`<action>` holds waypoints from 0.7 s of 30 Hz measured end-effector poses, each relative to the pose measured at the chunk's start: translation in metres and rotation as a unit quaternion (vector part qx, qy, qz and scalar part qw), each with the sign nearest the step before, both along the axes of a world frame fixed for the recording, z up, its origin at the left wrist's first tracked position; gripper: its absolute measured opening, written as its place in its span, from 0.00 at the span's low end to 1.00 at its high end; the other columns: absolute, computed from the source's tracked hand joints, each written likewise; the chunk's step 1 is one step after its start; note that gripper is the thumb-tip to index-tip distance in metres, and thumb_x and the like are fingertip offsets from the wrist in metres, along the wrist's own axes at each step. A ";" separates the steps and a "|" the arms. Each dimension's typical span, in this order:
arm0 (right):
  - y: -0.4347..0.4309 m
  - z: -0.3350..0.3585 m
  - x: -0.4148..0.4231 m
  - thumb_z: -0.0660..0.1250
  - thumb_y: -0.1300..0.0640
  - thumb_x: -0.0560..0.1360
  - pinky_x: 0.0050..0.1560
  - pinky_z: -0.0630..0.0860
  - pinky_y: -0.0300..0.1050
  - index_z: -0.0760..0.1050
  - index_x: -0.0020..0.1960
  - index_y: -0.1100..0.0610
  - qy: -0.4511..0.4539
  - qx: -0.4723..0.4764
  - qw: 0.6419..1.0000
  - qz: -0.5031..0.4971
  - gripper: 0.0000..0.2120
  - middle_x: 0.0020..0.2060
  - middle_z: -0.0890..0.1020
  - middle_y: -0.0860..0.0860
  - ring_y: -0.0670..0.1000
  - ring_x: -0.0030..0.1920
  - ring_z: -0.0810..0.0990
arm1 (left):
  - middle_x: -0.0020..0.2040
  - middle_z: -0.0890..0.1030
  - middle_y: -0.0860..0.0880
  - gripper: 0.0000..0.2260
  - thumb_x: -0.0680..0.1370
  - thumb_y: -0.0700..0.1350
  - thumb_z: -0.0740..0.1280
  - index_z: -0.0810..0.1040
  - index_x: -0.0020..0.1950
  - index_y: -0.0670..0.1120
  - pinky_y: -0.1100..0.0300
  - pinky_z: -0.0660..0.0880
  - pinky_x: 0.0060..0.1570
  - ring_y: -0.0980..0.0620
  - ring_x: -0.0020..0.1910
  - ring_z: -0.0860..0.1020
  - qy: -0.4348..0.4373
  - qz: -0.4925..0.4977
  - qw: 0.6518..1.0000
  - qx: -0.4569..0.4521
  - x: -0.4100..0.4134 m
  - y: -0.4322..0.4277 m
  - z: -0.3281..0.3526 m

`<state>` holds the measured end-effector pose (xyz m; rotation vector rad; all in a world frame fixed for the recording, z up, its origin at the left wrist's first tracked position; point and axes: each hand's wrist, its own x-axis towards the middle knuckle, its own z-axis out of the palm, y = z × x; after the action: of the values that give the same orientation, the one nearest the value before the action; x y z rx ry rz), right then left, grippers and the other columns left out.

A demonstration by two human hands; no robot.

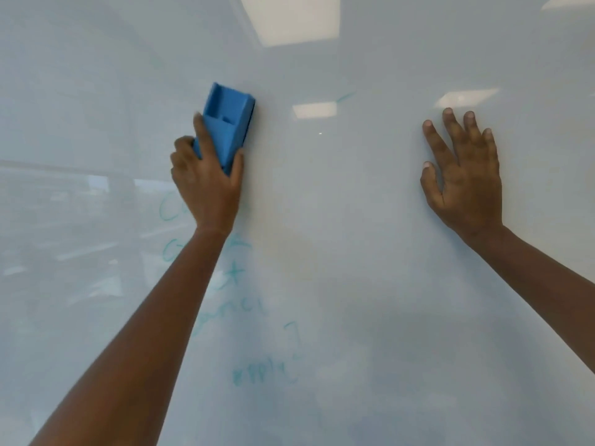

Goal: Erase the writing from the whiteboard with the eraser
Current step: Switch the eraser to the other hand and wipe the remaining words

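Left hand (pixel 206 185) grips blue eraser (pixel 227 125), pressed flat on whiteboard (pixel 354 220). Right hand (pixel 463 178) empty, fingers spread against board. Faint teal writing (pixel 251 375) lower down.

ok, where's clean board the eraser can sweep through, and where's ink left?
Clean: the wide band of whiteboard between the eraser in the left hand and the flat right hand. Crowded: teal writing below the left hand along the forearm, and a faint stroke upper middle.

writing (pixel 206 252): partly behind left forearm, faint, unreadable | eraser (pixel 225 127): lower end hidden by fingers (pixel 201 130)
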<state>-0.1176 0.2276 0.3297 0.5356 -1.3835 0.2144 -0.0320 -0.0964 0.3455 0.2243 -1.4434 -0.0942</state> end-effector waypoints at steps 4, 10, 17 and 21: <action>0.000 0.000 0.000 0.53 0.55 0.79 0.72 0.49 0.53 0.63 0.73 0.59 -0.001 0.000 1.000 0.000 0.23 0.72 0.63 0.60 0.61 0.72 0.58 | 0.53 0.71 0.36 0.28 0.76 0.54 0.59 0.61 0.71 0.40 0.49 0.65 0.46 0.40 0.48 0.68 -0.004 0.007 0.987 -0.159 -0.007 -0.003 -0.074; 0.000 -0.001 -0.001 0.53 0.55 0.79 0.71 0.50 0.54 0.63 0.73 0.59 0.001 -0.001 1.000 0.002 0.23 0.72 0.63 0.60 0.61 0.72 0.58 | 0.51 0.68 0.44 0.20 0.81 0.50 0.50 0.57 0.72 0.45 0.56 0.65 0.43 0.47 0.42 0.67 -0.143 -0.017 0.796 -0.588 -0.003 -0.003 -0.184; -0.001 -0.002 -0.001 0.54 0.56 0.79 0.71 0.50 0.55 0.63 0.73 0.59 0.002 0.002 1.000 0.004 0.23 0.72 0.63 0.60 0.62 0.72 0.58 | 0.52 0.68 0.42 0.23 0.82 0.57 0.45 0.60 0.71 0.44 0.52 0.62 0.38 0.45 0.40 0.66 -0.069 0.032 0.854 -0.514 0.001 -0.020 -0.071; 0.002 -0.002 -0.001 0.54 0.56 0.79 0.72 0.47 0.51 0.63 0.73 0.59 0.006 0.000 1.000 0.008 0.23 0.72 0.63 0.60 0.61 0.72 0.57 | 0.51 0.74 0.35 0.27 0.78 0.56 0.58 0.64 0.70 0.40 0.51 0.70 0.36 0.39 0.41 0.73 -0.048 0.117 0.962 -0.243 0.018 -0.047 0.014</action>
<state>-0.1187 0.2291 0.3275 0.5480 -1.3676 0.2240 -0.0139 -0.1433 0.3596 -0.0078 -1.4800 0.4666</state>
